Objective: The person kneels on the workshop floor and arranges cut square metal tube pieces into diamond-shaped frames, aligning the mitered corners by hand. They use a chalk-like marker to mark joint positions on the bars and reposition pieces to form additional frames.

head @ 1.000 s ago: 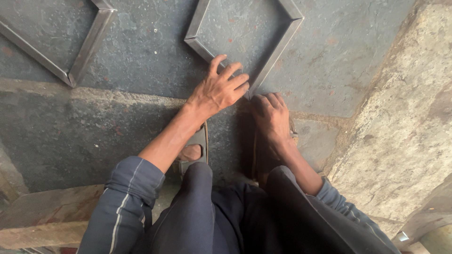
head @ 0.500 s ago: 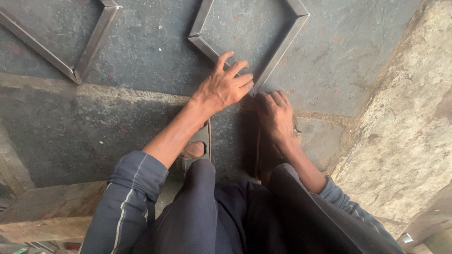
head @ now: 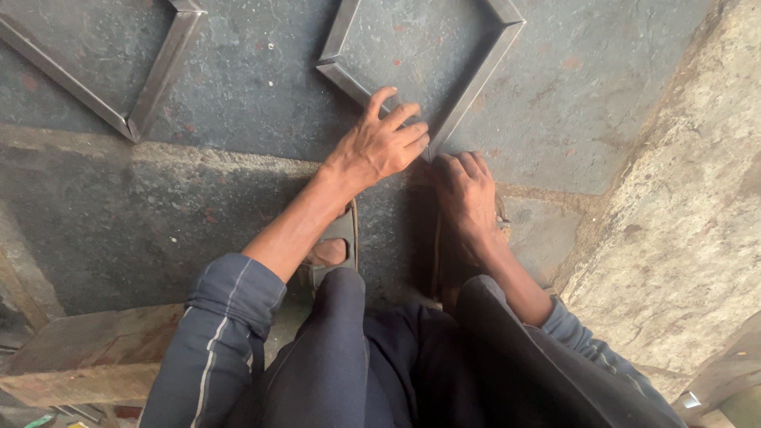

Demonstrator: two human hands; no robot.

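The person squats over a dark floor (head: pixel 254 87), both arms reaching forward between the knees. The left hand (head: pixel 383 144) lies flat on the near corner of a square metal frame (head: pixel 483 71), fingers spread narrowly and pressing down, thumb lifted toward the frame's left bar; it grips nothing. The right hand (head: pixel 468 194) rests just beside it, below the same corner, fingers together and curled downward against the floor; whether they hold anything beneath cannot be told, since the back of the hand hides the fingertips.

The frame is made of angle bars joined at mitred corners and lies tilted like a diamond, its near corner under the left hand, its far part cut off by the top edge. A second frame (head: pixel 151 91) of the same kind lies well apart to the left, only its near corner showing.

A sandal (head: pixel 337 246) with a foot in it sits under the left forearm. Behind the right wrist a darker shape, probably the other foot, is too shadowed to make out. A wooden block (head: pixel 87 353) lies at lower left beside the left sleeve (head: pixel 218 333). A rough stone ledge (head: pixel 682 222) runs along the right, close to the right arm.
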